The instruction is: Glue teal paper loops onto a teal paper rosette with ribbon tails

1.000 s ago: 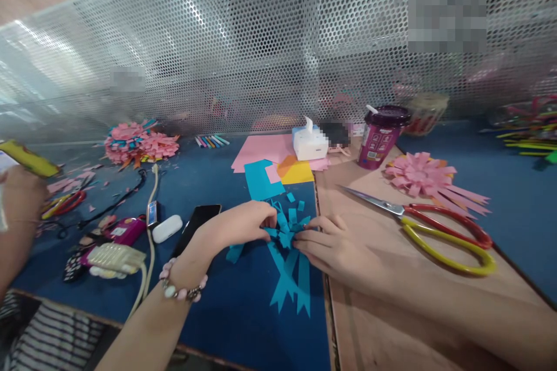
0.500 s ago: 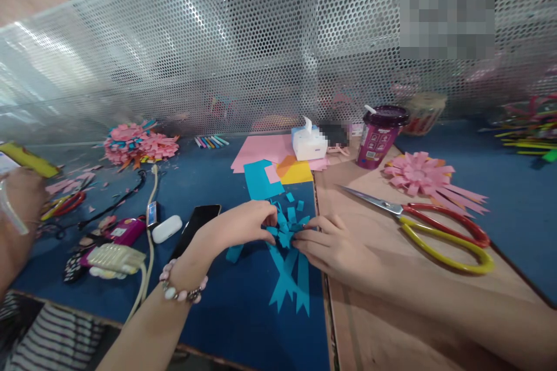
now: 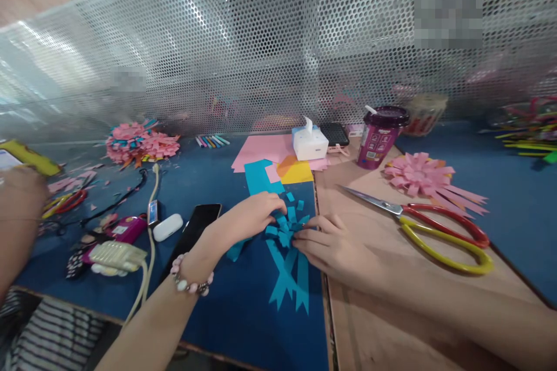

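Head view: the blue flower (image 3: 285,236) lies on the blue tabletop (image 3: 243,324), just beside the seam with the bare board (image 3: 369,324), right between the person's two hands. From where I stand, the paperwork looks well along: short petals curl up from the middle, and the tails (image 3: 282,287) below end in notches. What seems left is small: a few loose bits (image 3: 300,205) lie apart above it, and a blue strip (image 3: 235,251) lies off to its left.

The left hand (image 3: 250,217) bends over the petals, fingers nearly together; I can't tell whether they pinch a piece. The right hand (image 3: 333,246) lies low, fingertips against the flower's right edge, slightly spread; whether they grip or only steady it is hidden.

Beyond are a blue sheet (image 3: 261,177) and a tissue box (image 3: 310,145). Scissors (image 3: 394,207) lie open to the right, near a pink flower (image 3: 420,174) that looks finished.
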`<state>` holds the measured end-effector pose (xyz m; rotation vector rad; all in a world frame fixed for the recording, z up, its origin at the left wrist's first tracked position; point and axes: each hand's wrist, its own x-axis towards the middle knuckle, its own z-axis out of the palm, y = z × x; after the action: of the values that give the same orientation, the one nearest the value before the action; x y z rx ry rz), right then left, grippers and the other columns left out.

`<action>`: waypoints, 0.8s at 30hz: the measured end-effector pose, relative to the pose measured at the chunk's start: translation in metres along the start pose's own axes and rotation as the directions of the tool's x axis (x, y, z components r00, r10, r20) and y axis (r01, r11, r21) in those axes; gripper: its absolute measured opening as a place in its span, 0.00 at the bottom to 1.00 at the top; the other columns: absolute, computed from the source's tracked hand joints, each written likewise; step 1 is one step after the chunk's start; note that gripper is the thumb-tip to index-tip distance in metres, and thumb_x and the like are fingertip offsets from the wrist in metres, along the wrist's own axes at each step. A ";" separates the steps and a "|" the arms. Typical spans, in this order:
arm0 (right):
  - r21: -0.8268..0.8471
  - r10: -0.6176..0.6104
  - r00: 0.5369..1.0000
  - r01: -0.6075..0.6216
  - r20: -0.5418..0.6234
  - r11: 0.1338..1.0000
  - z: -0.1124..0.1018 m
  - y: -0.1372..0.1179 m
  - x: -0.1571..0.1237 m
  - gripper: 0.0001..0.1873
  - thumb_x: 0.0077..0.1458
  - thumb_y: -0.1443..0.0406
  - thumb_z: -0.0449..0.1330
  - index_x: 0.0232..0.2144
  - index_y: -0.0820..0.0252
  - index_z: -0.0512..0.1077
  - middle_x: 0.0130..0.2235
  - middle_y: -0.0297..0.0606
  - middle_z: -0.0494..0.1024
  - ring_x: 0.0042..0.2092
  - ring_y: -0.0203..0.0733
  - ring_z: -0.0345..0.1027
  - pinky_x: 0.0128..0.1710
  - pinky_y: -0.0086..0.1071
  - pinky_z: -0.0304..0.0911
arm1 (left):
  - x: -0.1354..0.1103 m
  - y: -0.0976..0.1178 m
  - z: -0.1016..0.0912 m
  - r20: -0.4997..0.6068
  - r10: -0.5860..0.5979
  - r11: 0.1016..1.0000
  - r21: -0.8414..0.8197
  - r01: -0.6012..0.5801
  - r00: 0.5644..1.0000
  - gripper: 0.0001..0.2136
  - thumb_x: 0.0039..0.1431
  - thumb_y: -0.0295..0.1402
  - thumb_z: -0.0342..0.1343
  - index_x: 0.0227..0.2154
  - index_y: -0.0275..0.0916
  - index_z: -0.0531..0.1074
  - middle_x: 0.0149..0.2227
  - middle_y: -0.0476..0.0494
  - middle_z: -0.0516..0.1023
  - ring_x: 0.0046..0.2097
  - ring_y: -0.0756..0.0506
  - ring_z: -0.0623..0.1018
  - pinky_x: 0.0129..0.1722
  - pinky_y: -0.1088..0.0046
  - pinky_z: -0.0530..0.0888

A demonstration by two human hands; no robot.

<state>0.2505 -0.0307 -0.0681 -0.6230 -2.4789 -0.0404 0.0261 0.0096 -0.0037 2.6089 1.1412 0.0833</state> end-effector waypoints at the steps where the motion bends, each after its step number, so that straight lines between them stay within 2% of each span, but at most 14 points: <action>1: 0.004 0.001 1.000 -0.001 0.003 1.000 0.000 0.000 0.000 0.11 0.62 0.66 0.52 0.44 0.57 0.72 0.44 0.37 0.78 0.48 0.43 0.62 0.44 0.37 0.54 | 0.000 0.000 0.000 0.001 0.000 1.000 -0.001 0.000 1.000 0.10 0.58 0.22 0.51 0.41 0.38 0.71 0.43 0.44 0.74 0.48 0.45 0.71 0.48 0.69 0.67; 9: -0.015 -0.003 1.000 0.004 0.026 1.000 -0.001 0.001 0.000 0.11 0.62 0.65 0.52 0.44 0.56 0.72 0.44 0.37 0.78 0.48 0.43 0.63 0.44 0.37 0.54 | -0.004 -0.004 -0.002 0.003 -0.015 0.999 -0.028 0.015 1.000 0.11 0.57 0.22 0.52 0.41 0.40 0.70 0.44 0.45 0.74 0.48 0.44 0.72 0.48 0.68 0.67; 14: -0.024 -0.004 1.000 0.004 0.026 1.000 0.000 0.001 0.000 0.12 0.62 0.65 0.52 0.45 0.56 0.72 0.44 0.38 0.78 0.48 0.43 0.63 0.44 0.37 0.54 | -0.005 -0.002 -0.006 -0.054 -0.074 0.996 -0.058 0.071 0.996 0.16 0.60 0.26 0.50 0.50 0.41 0.65 0.53 0.43 0.70 0.55 0.45 0.68 0.54 0.67 0.64; 17: -0.016 -0.010 1.000 0.010 0.004 1.000 0.000 0.001 -0.001 0.11 0.62 0.65 0.53 0.44 0.57 0.72 0.44 0.36 0.78 0.48 0.42 0.63 0.45 0.37 0.54 | 0.002 0.004 -0.004 -0.083 -0.047 0.998 -0.052 0.042 0.995 0.17 0.64 0.27 0.46 0.54 0.40 0.63 0.56 0.42 0.68 0.58 0.46 0.66 0.58 0.68 0.61; 24: -0.027 -0.011 0.999 0.012 0.030 1.000 -0.001 0.001 -0.001 0.11 0.62 0.65 0.52 0.44 0.56 0.72 0.44 0.37 0.78 0.49 0.43 0.62 0.45 0.37 0.53 | 0.013 0.012 0.003 -0.051 -0.005 0.999 -0.032 0.003 0.999 0.15 0.66 0.29 0.43 0.51 0.41 0.69 0.52 0.44 0.73 0.53 0.45 0.70 0.54 0.68 0.65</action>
<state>0.2518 -0.0302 -0.0681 -0.6252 -2.5144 -0.0703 0.0440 0.0102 -0.0043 2.5901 1.1529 0.1669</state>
